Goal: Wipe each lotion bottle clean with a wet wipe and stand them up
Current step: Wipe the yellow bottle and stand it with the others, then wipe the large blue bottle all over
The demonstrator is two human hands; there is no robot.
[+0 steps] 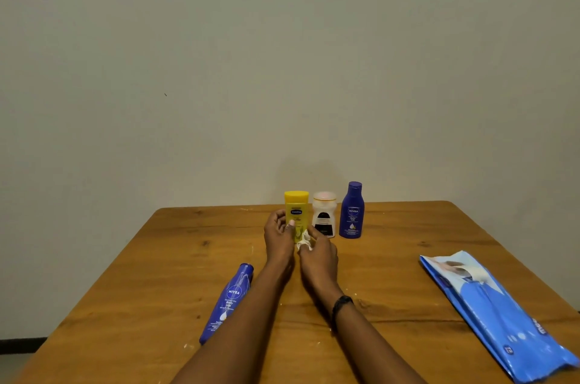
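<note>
Forearms stretched across the wooden table to the upright yellow bottle, gripped by the left hand while the right hand pinched a wipe against its base, beside the standing white bottle and dark blue bottle, with a fallen blue bottle left, a wipes pack right and a plain wall behind.

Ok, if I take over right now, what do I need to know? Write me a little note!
Left hand grips the standing yellow bottle.
Right hand pinches the wet wipe against its lower front.
White bottle and small blue bottle stand upright beside it; whether they were wiped cannot be told.
Long blue bottle lies on its side, near left.
Wipe pack lies at right.
Left to do: finish the yellow one, then wipe and stand up the lying bottle.
</note>
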